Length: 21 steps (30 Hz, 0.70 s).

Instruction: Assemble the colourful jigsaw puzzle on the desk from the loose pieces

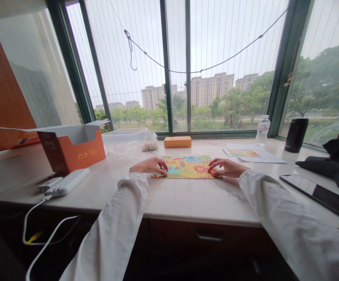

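We see the left hand [149,166] and right hand [227,168] apart, neither clamped, fingertips touching opposite edges of a printed sheet [185,168] lying flat on the marble counter [172,199], an orange box [177,142] beyond it, a power bank [66,182] leftward

We find an open orange cardboard box [75,150] at the far left of the marble counter [169,199], a white power bank [66,182] with its white cable [33,218] nearer, a small orange box [177,142] along the far edge, then a plastic water bottle [263,130], a black tumbler [296,135] and, near right, a dark tablet [322,193].
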Available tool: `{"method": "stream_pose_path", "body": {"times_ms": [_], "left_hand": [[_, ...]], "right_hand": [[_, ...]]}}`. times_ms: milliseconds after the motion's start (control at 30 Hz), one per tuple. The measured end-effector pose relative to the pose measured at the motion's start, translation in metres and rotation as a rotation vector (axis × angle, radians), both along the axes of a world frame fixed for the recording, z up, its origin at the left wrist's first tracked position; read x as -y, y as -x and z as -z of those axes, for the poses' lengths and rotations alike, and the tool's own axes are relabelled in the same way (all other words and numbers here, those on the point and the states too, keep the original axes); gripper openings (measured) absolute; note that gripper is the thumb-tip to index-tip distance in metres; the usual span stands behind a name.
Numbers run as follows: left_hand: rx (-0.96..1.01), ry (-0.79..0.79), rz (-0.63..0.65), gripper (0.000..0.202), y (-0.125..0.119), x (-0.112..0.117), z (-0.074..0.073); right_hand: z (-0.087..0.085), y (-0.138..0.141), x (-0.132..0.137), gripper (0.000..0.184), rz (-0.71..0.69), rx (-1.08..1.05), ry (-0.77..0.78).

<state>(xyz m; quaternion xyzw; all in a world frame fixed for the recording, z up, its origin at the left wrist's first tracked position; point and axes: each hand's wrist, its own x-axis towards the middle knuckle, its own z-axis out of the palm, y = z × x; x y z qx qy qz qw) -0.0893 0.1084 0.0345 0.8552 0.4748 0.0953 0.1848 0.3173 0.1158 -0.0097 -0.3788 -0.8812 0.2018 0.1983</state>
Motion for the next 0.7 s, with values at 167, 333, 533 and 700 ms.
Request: {"method": "stream_pose_path", "body": {"times_ms": [167,333,533,700], "left_hand": [[-0.006,-0.029,0.030,0.048,-0.002,0.000,0.000],[0.028,-0.147,-0.041,0.047,0.001,-0.001,-0.001],[0.082,-0.245,-0.411,0.041,0.007,-0.024,0.009],[0.198,-0.169,-0.587,0.048,0.017,-0.043,0.013]], "right_hand": [[0.001,-0.001,0.000,0.055,-0.010,0.003,-0.025],[0.003,-0.006,-0.006,0.057,0.184,-0.015,-0.092],[0.006,-0.013,-0.021,0.052,0.474,-0.031,-0.041],[0.008,-0.012,-0.033,0.060,0.561,-0.318,0.207]]}}
